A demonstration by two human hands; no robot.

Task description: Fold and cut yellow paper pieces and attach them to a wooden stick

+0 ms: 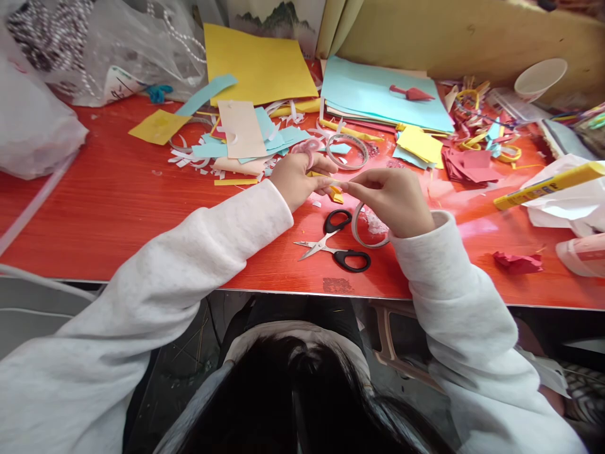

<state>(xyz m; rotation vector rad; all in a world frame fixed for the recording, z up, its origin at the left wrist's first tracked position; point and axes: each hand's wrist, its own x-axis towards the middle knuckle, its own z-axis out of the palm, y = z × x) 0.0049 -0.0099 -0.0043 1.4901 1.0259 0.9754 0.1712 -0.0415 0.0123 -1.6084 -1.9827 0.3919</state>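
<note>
The left hand [299, 179] and right hand [396, 194] meet over the desk [265, 258], each grip pinched narrow on a thin, pale strip [337, 183], too small to make out fully. A folded yellow piece [336, 195] shows just below the fingertips; a pink, curled piece [309, 149] is at the left hand. Scissors [326, 244], blades parted and pointing left, lie between the hands and the desk's straight front edge. The desk's glossy, streaked red surface stretches leftward; crinkled paper scraps [203, 151] and a smooth tape ring [347, 165] lie beyond the hands.
</note>
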